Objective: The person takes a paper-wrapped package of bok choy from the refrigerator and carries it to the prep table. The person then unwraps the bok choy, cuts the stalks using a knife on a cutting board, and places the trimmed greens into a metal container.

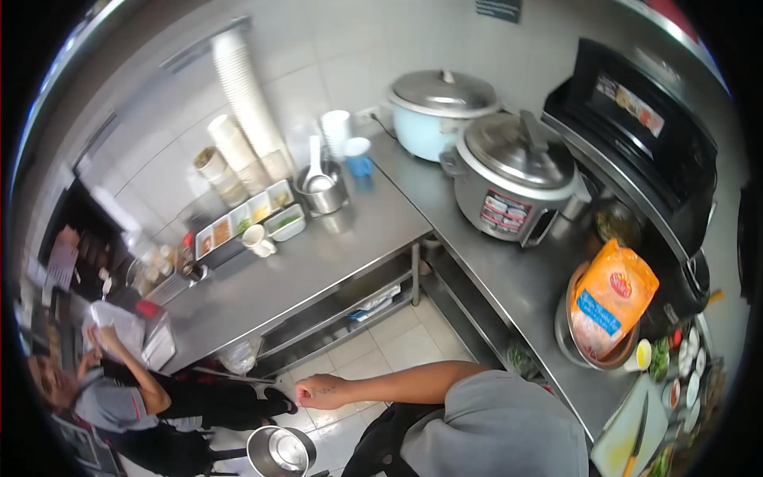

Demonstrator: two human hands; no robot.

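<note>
My right hand [316, 393] is at the end of my bare forearm, which reaches left across the lower middle of the view. Its fingers are curled closed, and whatever may be inside them is hidden. Below and slightly left of the hand is a round metal pot [270, 455] with a dark handle pointing left. A gap shows between hand and pot, and what supports the pot cannot be seen. My left hand is outside the picture.
A co-worker [119, 401] stands at the left near trays. The steel counter [358, 215] carries stacked cups and a topping tray [250, 219]. Rice cookers [517, 171], an orange bag [616, 290] in a bowl, and a cutting board [616, 449] with a knife [638, 429] occupy the right counter.
</note>
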